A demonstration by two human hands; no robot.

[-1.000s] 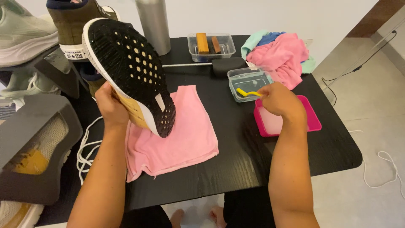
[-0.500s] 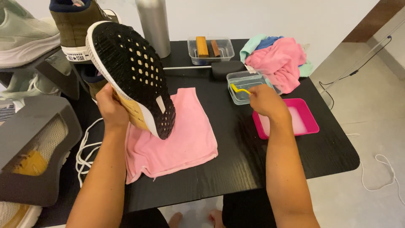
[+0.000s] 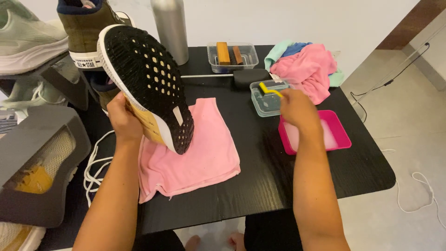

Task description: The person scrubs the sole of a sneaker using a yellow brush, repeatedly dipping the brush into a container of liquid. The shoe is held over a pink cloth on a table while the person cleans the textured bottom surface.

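Shoe cleaning: left hand (image 3: 123, 118) gripping upturned shoe (image 3: 146, 88); right hand (image 3: 297, 109) holding yellow brush (image 3: 268, 89), seemingly over clear tub (image 3: 265, 100); scrubbing sole needs brush carried across.

Head camera looks steeply down, close over table (image 3: 260, 186).

1. The left hand (image 3: 123, 122) holds a shoe (image 3: 146, 83) sole-up, its toe resting on a pink cloth (image 3: 204, 158).
2. The right hand (image 3: 297, 108) grips a yellow brush (image 3: 268, 88) above a clear tub (image 3: 262, 100), beside a pink tray (image 3: 341, 135).
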